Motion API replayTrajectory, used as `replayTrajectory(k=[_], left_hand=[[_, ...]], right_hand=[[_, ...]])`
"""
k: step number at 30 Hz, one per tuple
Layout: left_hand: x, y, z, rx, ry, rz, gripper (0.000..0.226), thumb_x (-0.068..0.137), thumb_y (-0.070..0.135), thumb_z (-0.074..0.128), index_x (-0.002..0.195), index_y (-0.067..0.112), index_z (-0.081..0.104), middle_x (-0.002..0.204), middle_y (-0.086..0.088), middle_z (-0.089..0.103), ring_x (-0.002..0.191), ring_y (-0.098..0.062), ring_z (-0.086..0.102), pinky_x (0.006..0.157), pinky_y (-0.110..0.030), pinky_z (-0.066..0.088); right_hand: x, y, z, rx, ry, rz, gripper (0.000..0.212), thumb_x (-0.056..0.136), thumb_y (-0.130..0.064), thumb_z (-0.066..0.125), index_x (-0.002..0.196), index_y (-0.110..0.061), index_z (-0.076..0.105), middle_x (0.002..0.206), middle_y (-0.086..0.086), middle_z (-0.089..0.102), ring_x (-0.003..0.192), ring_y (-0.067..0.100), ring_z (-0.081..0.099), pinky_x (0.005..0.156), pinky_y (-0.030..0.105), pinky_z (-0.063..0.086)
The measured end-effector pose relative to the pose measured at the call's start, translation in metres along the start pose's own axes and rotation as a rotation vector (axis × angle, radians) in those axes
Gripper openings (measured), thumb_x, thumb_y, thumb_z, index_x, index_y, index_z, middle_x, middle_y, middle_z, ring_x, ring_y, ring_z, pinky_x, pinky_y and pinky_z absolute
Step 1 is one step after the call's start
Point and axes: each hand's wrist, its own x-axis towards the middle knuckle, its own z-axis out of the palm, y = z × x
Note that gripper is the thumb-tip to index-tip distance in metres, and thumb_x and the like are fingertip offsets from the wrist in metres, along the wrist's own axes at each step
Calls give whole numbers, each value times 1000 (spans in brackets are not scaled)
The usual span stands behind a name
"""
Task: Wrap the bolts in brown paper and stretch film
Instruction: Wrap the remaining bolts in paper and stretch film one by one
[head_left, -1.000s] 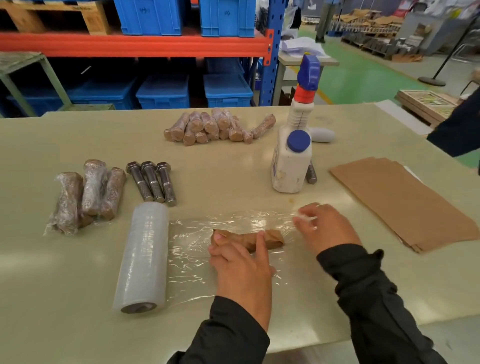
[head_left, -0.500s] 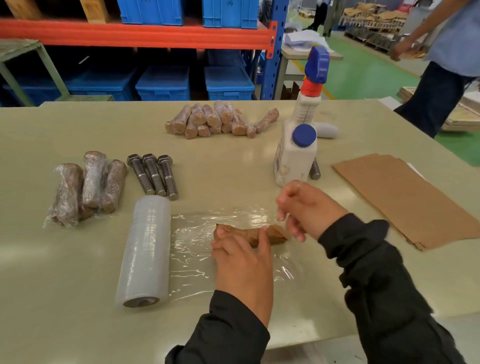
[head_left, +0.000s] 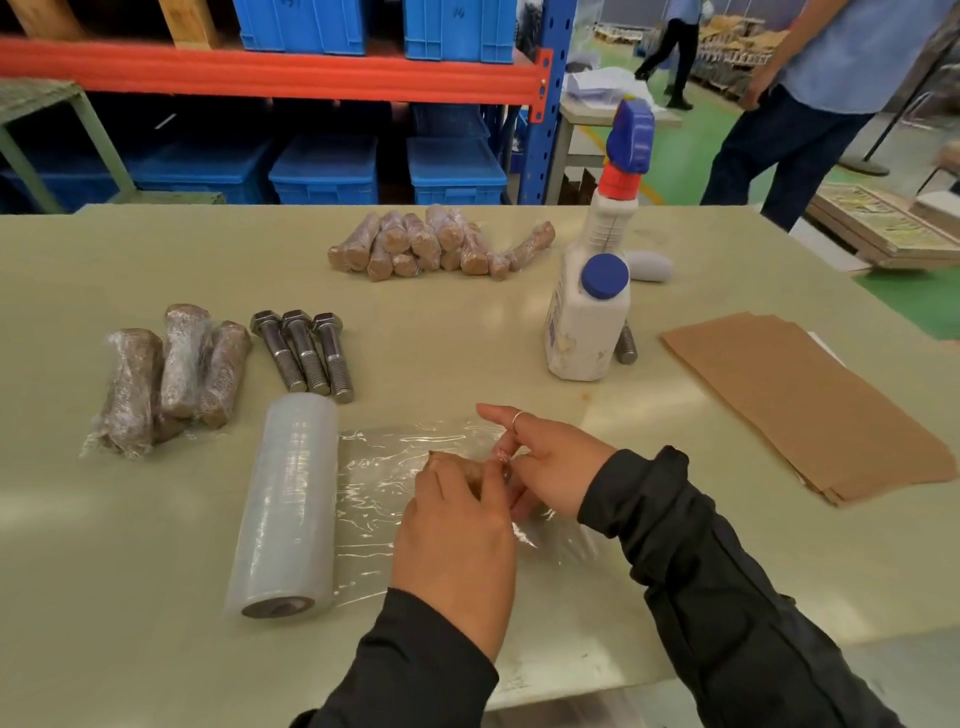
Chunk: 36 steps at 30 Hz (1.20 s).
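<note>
On the counter (head_left: 156, 545), a paper-wrapped bolt (head_left: 465, 467) lies on a sheet of stretch film (head_left: 384, 483) pulled out rightward from the film roll (head_left: 291, 509). The bolt's long axis runs left to right, across the person's body and at right angles to the roll, which lies pointing away from the person. The left hand (head_left: 457, 545) sits directly over the bolt with its fingers curled down onto it, holding it in place, so only the near left end of the brown paper shows. The right hand (head_left: 545, 467) is at the bolt's right end, thumb and finger pinching the free edge of the film while the index finger sticks out straight. Judging from this, the next move is to fold that edge over the bolt and roll it; the left hand is nearer and better placed to do the rolling. Three bare bolts (head_left: 306, 353) wait just beyond the roll, with a stack of brown paper (head_left: 810, 400) well to the right.
</note>
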Motion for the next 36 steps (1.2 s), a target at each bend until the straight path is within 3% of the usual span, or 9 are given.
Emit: replayTrajectory(k=[4,9,14,16,21,28,31,33,36], left_hand=[[0,2,1,24,-68,-51,47,71,4,29,82,8,75,65,-15,62,54,-24,59,43,-23,44],[-2,3,-3,-51,25,-53,55,55,-7,55,105,6,71,61,-16,58,49,-28,55,38,-25,43],[3,0,-5,-21,-14,-12,32,44,-4,69,74,4,73,58,-12,57,47,-24,56,38,-21,41],[5,0,-4,12,-12,-10,18,59,0,57,69,3,72,58,-11,57,49,-24,57,40,-22,42],[0,-1,5,91,-5,-59,50,71,-4,23,77,1,72,66,-12,61,55,-21,57,46,-23,46],[-5,-6,3,-17,-46,-98,39,49,-13,66,86,-3,72,73,-17,63,57,-26,59,49,-24,51],[-9,-18,3,-71,-104,-140,61,65,7,73,122,-2,54,103,-15,61,85,-24,62,71,-24,51],[-12,-32,4,-98,-115,-169,61,90,15,45,144,8,17,129,-4,45,111,-17,49,90,-19,36],[-13,-50,3,52,-125,-101,51,94,12,29,143,13,16,123,2,49,109,-15,46,88,-20,29]], right_hand=[[2,-1,-2,24,6,-12,69,91,4,42,147,-27,16,92,-10,48,62,13,60,66,23,55],[5,-7,6,-289,122,-25,64,88,3,44,144,-21,25,125,5,48,92,30,63,77,39,54],[3,-7,16,-441,223,-64,66,89,-10,48,146,-25,18,130,6,43,108,25,55,96,32,43],[-5,-2,11,-348,252,-87,62,87,-19,58,142,-28,29,128,-3,45,99,13,57,93,21,42],[-29,30,-18,-218,583,112,30,91,-18,49,118,-28,57,97,-12,59,73,8,57,70,12,39],[-30,28,-5,215,540,169,35,92,0,39,114,-16,61,99,4,68,84,22,64,82,30,51],[-38,6,-10,469,479,-5,35,90,6,45,97,-20,67,93,1,66,81,15,66,68,24,53],[-40,-18,-5,570,356,-212,31,87,6,54,88,-21,70,96,5,64,77,8,68,66,19,54],[-25,-47,10,182,289,-419,31,80,-5,68,98,-30,68,99,-11,55,77,-1,59,76,11,48]])
